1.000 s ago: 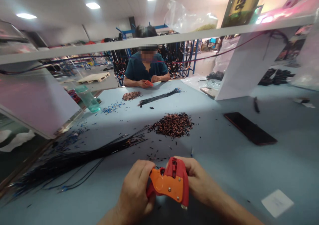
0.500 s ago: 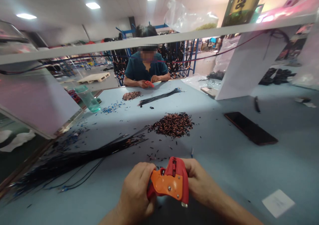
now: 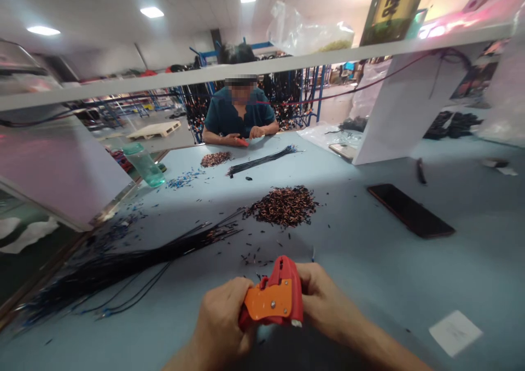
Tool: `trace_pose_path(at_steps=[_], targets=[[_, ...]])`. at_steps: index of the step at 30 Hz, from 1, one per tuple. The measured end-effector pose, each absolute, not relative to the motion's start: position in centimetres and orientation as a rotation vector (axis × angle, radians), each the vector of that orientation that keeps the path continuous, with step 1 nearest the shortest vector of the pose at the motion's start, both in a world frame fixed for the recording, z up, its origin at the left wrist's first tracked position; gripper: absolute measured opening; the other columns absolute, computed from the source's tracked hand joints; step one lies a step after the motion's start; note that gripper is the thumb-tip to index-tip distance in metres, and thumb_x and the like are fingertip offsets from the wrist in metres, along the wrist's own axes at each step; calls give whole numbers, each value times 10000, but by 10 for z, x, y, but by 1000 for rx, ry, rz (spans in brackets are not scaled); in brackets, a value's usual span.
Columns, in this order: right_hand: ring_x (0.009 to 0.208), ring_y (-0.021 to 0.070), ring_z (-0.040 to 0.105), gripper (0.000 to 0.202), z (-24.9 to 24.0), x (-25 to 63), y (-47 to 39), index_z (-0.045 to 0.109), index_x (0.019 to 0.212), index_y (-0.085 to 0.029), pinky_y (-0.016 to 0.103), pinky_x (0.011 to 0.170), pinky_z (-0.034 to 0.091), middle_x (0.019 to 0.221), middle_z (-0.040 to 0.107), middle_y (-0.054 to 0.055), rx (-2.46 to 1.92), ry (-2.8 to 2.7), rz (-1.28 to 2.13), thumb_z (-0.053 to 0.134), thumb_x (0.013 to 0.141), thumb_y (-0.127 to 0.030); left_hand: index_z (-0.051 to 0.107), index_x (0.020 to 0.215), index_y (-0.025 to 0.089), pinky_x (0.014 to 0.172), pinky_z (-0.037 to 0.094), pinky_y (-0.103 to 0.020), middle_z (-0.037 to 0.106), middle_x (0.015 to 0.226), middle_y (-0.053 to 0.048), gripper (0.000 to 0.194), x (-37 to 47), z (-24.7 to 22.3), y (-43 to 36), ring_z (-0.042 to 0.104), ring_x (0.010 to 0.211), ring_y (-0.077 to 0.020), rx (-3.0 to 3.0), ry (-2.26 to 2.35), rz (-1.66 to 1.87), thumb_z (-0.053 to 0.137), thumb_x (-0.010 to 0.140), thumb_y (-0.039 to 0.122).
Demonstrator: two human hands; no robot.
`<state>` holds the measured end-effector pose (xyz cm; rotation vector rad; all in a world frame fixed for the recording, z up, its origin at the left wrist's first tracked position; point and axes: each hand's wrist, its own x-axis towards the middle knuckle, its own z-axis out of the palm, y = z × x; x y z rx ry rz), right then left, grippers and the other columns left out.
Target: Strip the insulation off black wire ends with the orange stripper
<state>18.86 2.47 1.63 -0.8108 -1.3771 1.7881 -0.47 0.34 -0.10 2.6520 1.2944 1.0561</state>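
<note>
My left hand (image 3: 225, 316) is wrapped round the handles of a red and orange wire stripper (image 3: 273, 301), whose head points up and to the right. Behind the stripper's right side, my right hand (image 3: 324, 300) is closed with its fingertips partly hidden by the tool. A thin wire (image 3: 313, 254) with a bluish end stands just above that hand and seems to come from it. Left of the hands lies a long bundle of black wires (image 3: 139, 261). Beyond them is a heap of short black and copper-coloured offcuts (image 3: 283, 206).
Across the table a person (image 3: 240, 114) holds a red tool, near a smaller wire bundle (image 3: 262, 160) and a copper-coloured pile (image 3: 215, 158). A green bottle (image 3: 145, 166) stands left. A phone (image 3: 410, 209) and paper slip (image 3: 455, 332) lie right. A white shelf (image 3: 254, 67) crosses above.
The wire stripper and both hands have shifted slightly left, and the stripper has turned a little, its orange side plate now flatter to view. The person across has lowered the red tool slightly.
</note>
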Motion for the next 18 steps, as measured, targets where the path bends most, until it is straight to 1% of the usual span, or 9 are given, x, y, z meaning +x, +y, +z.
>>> trace_pose_path(at_steps=[5,9,11,14,18], targets=[[508,66,389,149,17,189,26,701,684,-144,185,493,302,572,529,-47,-794,-1390,1787,619,795,-201,483,734,222,427,335,-259,531,519,16,271,-4,0,4,493,396,-123,2665,1300,1037,426,958,363],[476,60,383,158,16,190,26,654,662,-152,175,465,301,562,513,-51,-818,-1436,1753,554,784,-153,469,721,226,419,327,-258,533,508,17,270,-5,-2,3,502,381,-120,2639,1303,976,432,952,360],[471,66,404,144,16,190,26,629,661,-155,176,459,313,564,525,-44,-837,-1449,1732,548,779,-166,468,729,225,419,328,-247,539,507,24,225,-6,-3,2,504,376,-113,2605,1305,949,464,934,316],[471,78,428,130,18,191,27,633,722,-156,188,465,342,569,538,-35,-871,-1473,1722,561,796,-235,465,729,224,420,319,-224,531,504,46,182,-8,-3,3,479,370,-94,2509,1323,931,517,902,252],[538,102,468,152,18,193,32,629,750,-164,205,518,380,599,557,-20,-962,-1534,1608,575,817,-290,486,724,214,456,328,-211,501,560,50,192,-11,1,7,447,438,-90,2255,1407,961,576,879,284]])
